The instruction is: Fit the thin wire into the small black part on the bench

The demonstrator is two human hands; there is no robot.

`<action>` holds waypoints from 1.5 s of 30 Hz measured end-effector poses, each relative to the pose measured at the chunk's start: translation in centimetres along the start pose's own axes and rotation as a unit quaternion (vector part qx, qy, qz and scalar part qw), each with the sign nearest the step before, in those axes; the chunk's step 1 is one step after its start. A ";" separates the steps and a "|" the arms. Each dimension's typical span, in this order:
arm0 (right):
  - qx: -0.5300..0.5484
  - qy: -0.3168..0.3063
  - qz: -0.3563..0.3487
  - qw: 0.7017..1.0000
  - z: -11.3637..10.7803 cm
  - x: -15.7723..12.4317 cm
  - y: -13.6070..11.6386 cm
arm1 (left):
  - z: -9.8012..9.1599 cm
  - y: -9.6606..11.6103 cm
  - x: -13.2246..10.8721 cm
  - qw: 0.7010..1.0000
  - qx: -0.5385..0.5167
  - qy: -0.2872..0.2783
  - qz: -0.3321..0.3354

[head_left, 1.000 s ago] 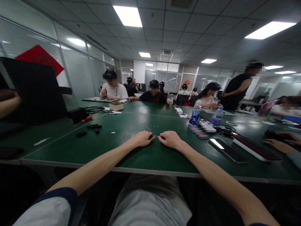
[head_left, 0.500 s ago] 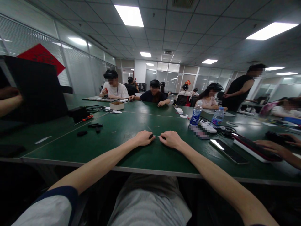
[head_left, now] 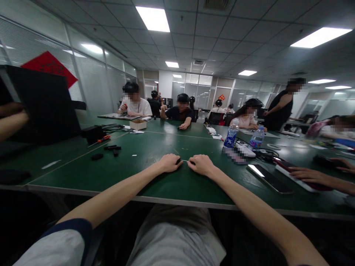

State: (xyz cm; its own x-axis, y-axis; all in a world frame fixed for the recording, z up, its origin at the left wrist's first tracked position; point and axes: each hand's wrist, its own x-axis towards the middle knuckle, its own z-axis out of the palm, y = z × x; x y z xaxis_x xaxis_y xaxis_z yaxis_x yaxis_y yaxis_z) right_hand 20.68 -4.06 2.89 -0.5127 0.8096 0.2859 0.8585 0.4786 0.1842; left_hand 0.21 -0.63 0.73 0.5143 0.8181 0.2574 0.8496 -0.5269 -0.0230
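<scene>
My left hand (head_left: pixel 169 163) rests on the green table (head_left: pixel 155 190), its fingers closed around a small black piece (head_left: pixel 178 161). A thin pale rod (head_left: pixel 184 160) spans the short gap from that black piece toward my right hand (head_left: pixel 202 164). The right fingers are curled, with thumb and forefinger pinched at the rod's other end. Whether the rod and the black piece are one object is too small to tell. Both forearms lie across the table's front edge.
Left are black parts (head_left: pixel 112 147), an orange-handled screwdriver (head_left: pixel 104 139) and a cardboard box (head_left: pixel 138 125). Right stand water bottles (head_left: pixel 230 137), beside a phone (head_left: pixel 269 178) and cables. A co-worker's hand (head_left: pixel 312 173) is at the far right; other people sit across the table.
My hands have hardly moved. Across the table, a person has raised one hand and shifted the other. The standing person has moved left, and the co-worker's hand at right has slid left.
</scene>
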 end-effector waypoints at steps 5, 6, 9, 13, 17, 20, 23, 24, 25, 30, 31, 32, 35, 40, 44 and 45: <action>0.004 0.012 -0.023 1.000 0.1 -0.1 0.3 | 0.1 -0.2 0.0 1.000 -0.002 0.001 0.015; 0.006 0.012 -0.029 0.999 0.1 -0.1 0.4 | 0.0 -0.2 -0.1 1.000 -0.003 0.001 0.016; 0.010 0.011 -0.041 0.999 0.0 -0.3 0.6 | 0.0 -0.2 -0.1 1.000 -0.006 0.003 0.022; 0.012 0.026 -0.052 0.998 -0.1 -0.5 0.7 | -0.1 -0.2 -0.2 1.000 -0.011 -0.004 0.024; 0.013 0.044 -0.070 0.996 0.1 -0.6 0.9 | -0.3 -0.2 -0.2 0.999 -0.008 0.001 0.035; 0.017 0.063 -0.085 0.994 0.5 -0.5 1.4 | -0.4 -0.1 -0.4 0.999 0.000 -0.002 0.036; 0.026 0.087 -0.095 0.991 0.8 -0.5 1.8 | -0.5 -0.1 -0.4 0.999 0.005 -0.002 0.036; 0.031 0.095 -0.101 0.990 0.8 -0.5 1.8 | -0.5 -0.1 -0.4 0.999 0.005 -0.001 0.036; 0.039 0.105 -0.109 0.988 0.7 -0.5 1.6 | -0.4 -0.1 -0.3 0.999 0.004 -0.003 0.033; 0.106 0.142 -0.212 0.961 0.3 -0.5 -1.9 | -0.2 -0.2 0.4 1.000 0.006 -0.027 -0.005; 0.117 0.145 -0.230 0.955 0.3 -0.4 -2.6 | -0.1 -0.2 0.5 0.999 0.007 -0.031 -0.005; 0.125 0.145 -0.243 0.951 0.4 -0.3 -3.2 | -0.1 -0.2 0.5 0.999 0.008 -0.033 -0.005; 0.134 0.138 -0.238 0.952 0.9 0.1 -3.1 | -0.2 -0.4 0.3 1.000 0.002 -0.031 -0.005; 0.123 0.142 -0.122 0.975 1.2 0.4 0.6 | 0.0 -0.3 0.1 1.000 -0.009 -0.011 0.007; 0.097 0.119 -0.062 0.986 1.1 0.4 2.1 | 0.3 -0.4 0.3 1.000 0.003 0.002 0.014; 0.091 0.105 -0.060 0.988 1.1 0.4 2.1 | 0.3 -0.4 0.3 1.000 0.004 0.003 0.016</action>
State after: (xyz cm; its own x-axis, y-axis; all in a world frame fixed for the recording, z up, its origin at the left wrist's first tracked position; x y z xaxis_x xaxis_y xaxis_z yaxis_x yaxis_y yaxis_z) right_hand 22.29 -2.34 2.32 -0.5852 0.6640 0.4654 0.7701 0.6349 0.0625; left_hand 0.06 -0.15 0.52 0.5399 0.7998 0.2624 0.8340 -0.5504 -0.0383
